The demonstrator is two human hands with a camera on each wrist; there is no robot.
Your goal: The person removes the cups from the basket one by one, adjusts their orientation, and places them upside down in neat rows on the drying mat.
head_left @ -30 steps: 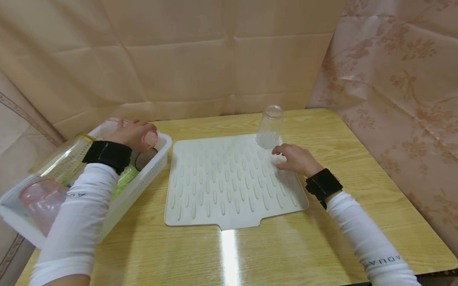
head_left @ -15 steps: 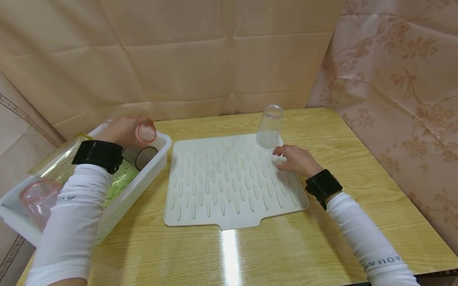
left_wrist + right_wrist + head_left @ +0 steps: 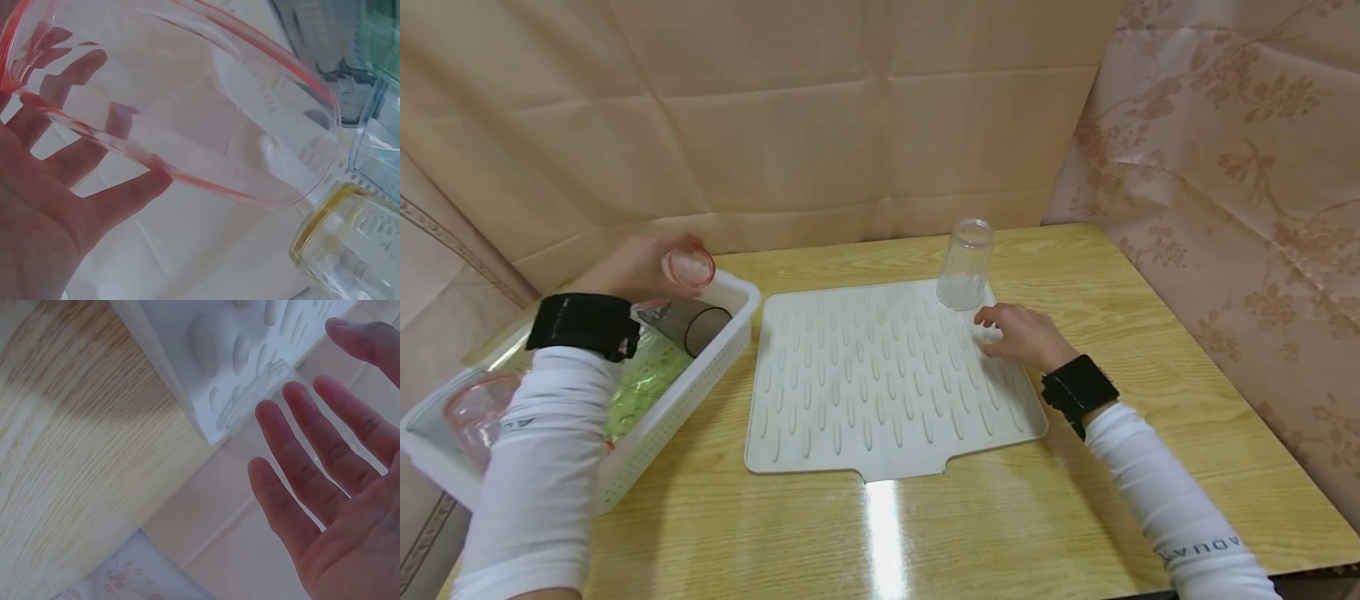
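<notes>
My left hand (image 3: 636,271) grips a clear tumbler with a pinkish-red rim (image 3: 688,265) and holds it above the far part of the white basket (image 3: 685,408). In the left wrist view, fingers wrap round the tumbler (image 3: 200,112), some showing through its wall. Over the right edge of the pale drying mat (image 3: 850,379), my right hand (image 3: 1022,337) has relaxed fingers and holds nothing. Just beyond its fingertips, a clear drinking glass (image 3: 962,271) stands upside down on the mat's far right corner. The right wrist view shows this glass (image 3: 272,384) partly behind the fingers.
Inside the basket lie a dark-tinted glass (image 3: 696,327), a green transparent piece (image 3: 651,375) and another pink-rimmed cup (image 3: 478,412). A yellow-rimmed glass (image 3: 340,234) shows in the left wrist view. Beige cloth (image 3: 775,125) hangs behind the wooden table (image 3: 760,533).
My left hand has lifted the pink-rimmed tumbler up out of the basket and shifted a little left, uncovering the dark-tinted glass and green piece. The right hand has stayed almost still.
</notes>
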